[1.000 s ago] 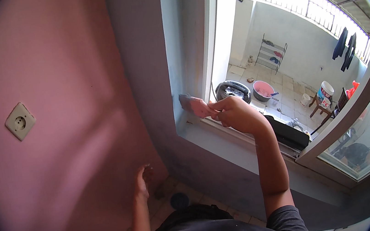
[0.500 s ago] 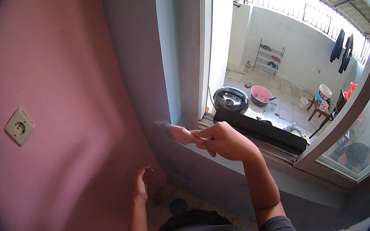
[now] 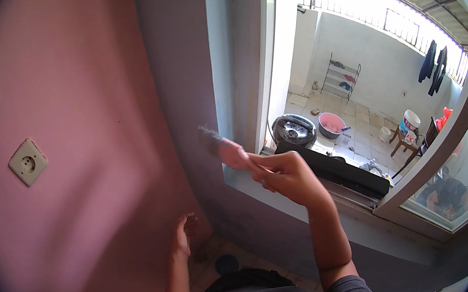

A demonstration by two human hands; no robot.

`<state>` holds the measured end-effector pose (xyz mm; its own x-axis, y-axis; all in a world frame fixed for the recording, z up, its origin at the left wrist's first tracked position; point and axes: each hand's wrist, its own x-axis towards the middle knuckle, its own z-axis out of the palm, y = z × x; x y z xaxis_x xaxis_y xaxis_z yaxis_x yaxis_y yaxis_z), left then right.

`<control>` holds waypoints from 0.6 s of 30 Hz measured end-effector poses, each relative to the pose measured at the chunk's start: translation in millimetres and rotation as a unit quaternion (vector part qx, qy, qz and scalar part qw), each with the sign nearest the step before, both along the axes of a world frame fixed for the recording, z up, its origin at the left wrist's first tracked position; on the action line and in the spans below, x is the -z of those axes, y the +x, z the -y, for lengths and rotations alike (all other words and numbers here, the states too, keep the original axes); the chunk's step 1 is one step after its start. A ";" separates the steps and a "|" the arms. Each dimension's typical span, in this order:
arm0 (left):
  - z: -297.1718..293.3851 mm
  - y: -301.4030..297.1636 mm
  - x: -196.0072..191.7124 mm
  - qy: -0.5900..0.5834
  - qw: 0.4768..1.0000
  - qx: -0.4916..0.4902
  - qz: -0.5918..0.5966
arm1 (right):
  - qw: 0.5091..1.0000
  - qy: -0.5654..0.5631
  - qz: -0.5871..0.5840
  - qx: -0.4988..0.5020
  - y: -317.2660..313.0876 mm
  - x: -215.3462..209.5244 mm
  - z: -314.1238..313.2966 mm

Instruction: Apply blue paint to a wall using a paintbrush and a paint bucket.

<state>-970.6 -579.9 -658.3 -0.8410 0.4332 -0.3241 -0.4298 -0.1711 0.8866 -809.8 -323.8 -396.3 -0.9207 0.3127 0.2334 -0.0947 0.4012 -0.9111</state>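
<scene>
Since the earlier frame, the paintbrush (image 3: 227, 149) has been carried leftward off the window sill (image 3: 263, 192) onto the grey wall strip (image 3: 181, 94). It is clamped in the right hand (image 3: 287, 174), bristles up and to that hand's left. Below, the left hand (image 3: 180, 240) is pressed, fingers spread, against the pink wall (image 3: 80, 223). A socket (image 3: 28, 162) sits far to its left.

Dark grey short-sleeved shirt, white printed marking on chest; forearms bare, hands (image 3: 288, 175) ungloved.
</scene>
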 end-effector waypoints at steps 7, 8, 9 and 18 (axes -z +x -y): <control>-2.3 -16.3 -12.2 0.008 0.999 -0.006 -0.037 | 0.983 0.043 -0.065 0.165 -5.3 -36.1 4.8; -10.2 -14.7 -17.9 0.022 0.999 0.006 -0.037 | 0.979 0.140 -0.051 0.142 -12.8 -30.0 -1.9; -11.7 -12.0 -21.7 0.034 0.999 0.011 -0.036 | 0.965 0.232 -0.038 0.112 -21.1 -24.8 -1.9; -7.2 -13.7 -24.8 0.034 0.999 0.038 0.004 | 0.981 0.183 -0.057 0.038 2.7 -27.2 16.6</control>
